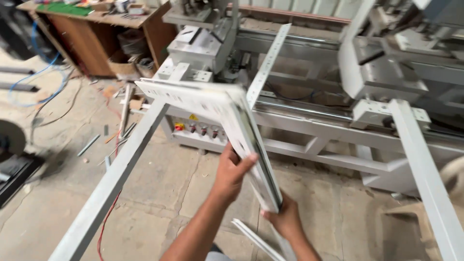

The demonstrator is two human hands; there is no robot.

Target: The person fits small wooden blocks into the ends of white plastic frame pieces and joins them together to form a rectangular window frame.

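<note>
I see both hands clamped on the white L-shaped frame corner: left hand on its near face, right hand at the lower end. Smooth plastic profile, dark seal edge. It's held up just ahead of the grey welding machine, between two white support arms.

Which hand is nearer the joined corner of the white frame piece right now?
Left. The left hand grips the white frame piece partway up its lower leg, below the corner. The right hand holds the bottom end, farther away.
</note>
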